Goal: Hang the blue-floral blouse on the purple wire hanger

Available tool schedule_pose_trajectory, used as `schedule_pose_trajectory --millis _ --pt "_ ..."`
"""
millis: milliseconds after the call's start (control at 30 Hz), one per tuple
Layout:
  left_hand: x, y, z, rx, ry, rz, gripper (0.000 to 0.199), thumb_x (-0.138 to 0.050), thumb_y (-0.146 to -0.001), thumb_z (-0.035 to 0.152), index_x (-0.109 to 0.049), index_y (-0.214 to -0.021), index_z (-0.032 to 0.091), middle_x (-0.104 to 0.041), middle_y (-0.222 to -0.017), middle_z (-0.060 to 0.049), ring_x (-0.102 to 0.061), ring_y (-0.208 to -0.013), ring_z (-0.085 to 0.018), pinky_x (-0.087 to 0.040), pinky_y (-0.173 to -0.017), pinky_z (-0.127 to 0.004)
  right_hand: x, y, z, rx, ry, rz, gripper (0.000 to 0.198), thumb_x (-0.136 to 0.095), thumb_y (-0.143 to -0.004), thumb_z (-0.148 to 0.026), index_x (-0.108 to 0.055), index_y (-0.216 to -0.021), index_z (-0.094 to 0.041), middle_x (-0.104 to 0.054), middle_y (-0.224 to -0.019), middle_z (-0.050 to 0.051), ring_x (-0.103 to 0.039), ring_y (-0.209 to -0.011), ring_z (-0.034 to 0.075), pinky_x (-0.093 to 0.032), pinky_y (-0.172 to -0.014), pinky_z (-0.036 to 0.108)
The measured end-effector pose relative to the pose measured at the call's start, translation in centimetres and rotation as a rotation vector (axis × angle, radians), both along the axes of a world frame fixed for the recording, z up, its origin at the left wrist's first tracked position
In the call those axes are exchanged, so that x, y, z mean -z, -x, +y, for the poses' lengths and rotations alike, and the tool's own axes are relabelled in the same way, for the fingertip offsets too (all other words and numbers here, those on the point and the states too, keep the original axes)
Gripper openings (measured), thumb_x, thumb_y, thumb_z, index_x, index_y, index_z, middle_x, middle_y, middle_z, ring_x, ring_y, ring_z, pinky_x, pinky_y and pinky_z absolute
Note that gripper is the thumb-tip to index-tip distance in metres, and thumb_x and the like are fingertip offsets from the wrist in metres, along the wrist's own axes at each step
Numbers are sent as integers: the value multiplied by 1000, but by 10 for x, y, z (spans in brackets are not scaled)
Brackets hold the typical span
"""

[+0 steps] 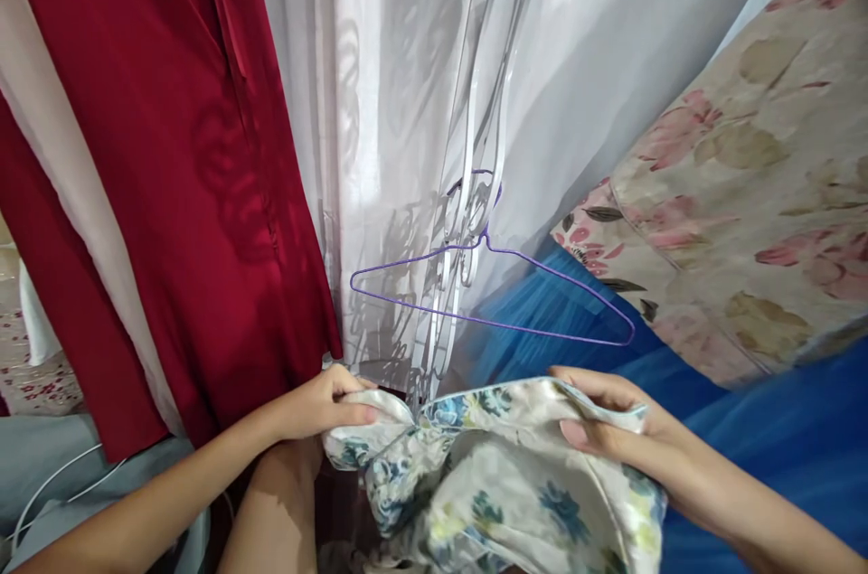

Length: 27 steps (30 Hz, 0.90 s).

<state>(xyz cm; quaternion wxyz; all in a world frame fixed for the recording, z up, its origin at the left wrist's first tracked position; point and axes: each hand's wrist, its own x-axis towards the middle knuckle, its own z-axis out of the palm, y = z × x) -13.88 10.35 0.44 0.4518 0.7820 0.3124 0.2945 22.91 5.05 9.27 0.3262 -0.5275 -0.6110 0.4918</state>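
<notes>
Between my two hands stretches a white satin-like garment (502, 465) with blue and yellow flowers and a pale blue edge. My left hand (332, 407) pinches its upper edge at the left, thumb on top. On the right, my right hand (603, 420) grips the same edge, with the thumb in front and the fingers behind the cloth. The garment's lower part hangs in folds and runs out of view at the bottom. Just above it a bare purple wire hanger (529, 325) hangs by its hook from a white metal stand (469, 158). Neither hand touches the hanger.
Dark red cloth (183, 149) hangs at the left, and a white curtain (386, 104) is behind the stand. Flowered beige fabric (746, 194) hangs at the right over bright blue cloth (766, 438). A white cord (51, 479) lies at the lower left.
</notes>
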Motion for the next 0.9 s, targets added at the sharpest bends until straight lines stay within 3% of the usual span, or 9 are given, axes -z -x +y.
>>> schedule_pose_trajectory --millis 100,200,267,333,400,500,633,767,900 --pt "-28 27 11 4 -212 213 42 -58 -90 51 -64 -63 19 -51 -59 2 -55 -69 -16 -38 -110 -42 -7 -12 14 -47 -171 -223 22 -73 -77 -43 -67 -80 -21 -62 -69 3 -54 -61 18 -43 -52 26" --pt "-50 47 29 -185 -473 423 34 -57 -90 50 -73 -79 22 -64 -82 -3 -57 -89 -21 -35 -109 -45 2 -13 31 7 -363 -389 42 -68 -83 -47 -67 -116 -21 -70 -88 8 -62 -73 23 -48 -56 27" --pt "-59 55 44 -305 -567 510 30 -54 -92 48 -74 -93 26 -67 -96 -5 -56 -102 -24 -34 -107 -46 12 -9 43 44 -469 -456 65 -63 -86 -49 -50 -143 -21 -72 -101 12 -66 -80 27 -52 -59 30" --pt "-64 58 58 -379 -616 530 29 -49 -95 44 -71 -102 26 -67 -103 -5 -55 -107 -25 -34 -105 -46 22 -3 56 61 -531 -519 75 -57 -91 -50 -32 -155 -20 -73 -102 13 -69 -76 27 -52 -59 33" --pt "-68 56 68 -434 -662 500 29 -44 -97 40 -67 -106 24 -66 -113 -6 -52 -114 -26 -35 -104 -44 30 4 67 90 -585 -617 69 -50 -93 -52 -36 -153 -20 -75 -100 13 -70 -74 28 -51 -60 35" --pt "-79 43 75 -481 -724 397 28 -39 -98 35 -62 -105 20 -63 -120 -8 -50 -119 -26 -37 -103 -41 37 16 80 122 -657 -832 49 -42 -97 -51 -65 -127 -20 -77 -91 12 -72 -80 33 -47 -64 36" --pt "-98 5 66 -367 -708 249 24 -39 -99 33 -58 -102 18 -64 -112 -9 -58 -104 -22 -44 -94 -34 42 31 82 112 -709 -997 44 -38 -99 -48 -72 -109 -21 -76 -79 12 -73 -76 34 -41 -60 34" --pt "-104 -32 51 -371 -801 156 18 -44 -96 25 -58 -106 19 -62 -113 -8 -60 -103 -20 -44 -93 -31 43 25 68 120 -723 -914 36 -41 -97 -41 -69 -114 -24 -77 -86 9 -73 -77 30 -43 -62 32" --pt "-98 -41 46 -489 -870 90 20 -47 -91 18 -59 -108 19 -63 -103 -5 -61 -96 -18 -45 -87 -27 41 -11 49 352 -866 -745 35 -46 -96 -36 -66 -121 -23 -77 -95 7 -71 -71 23 -47 -65 29"
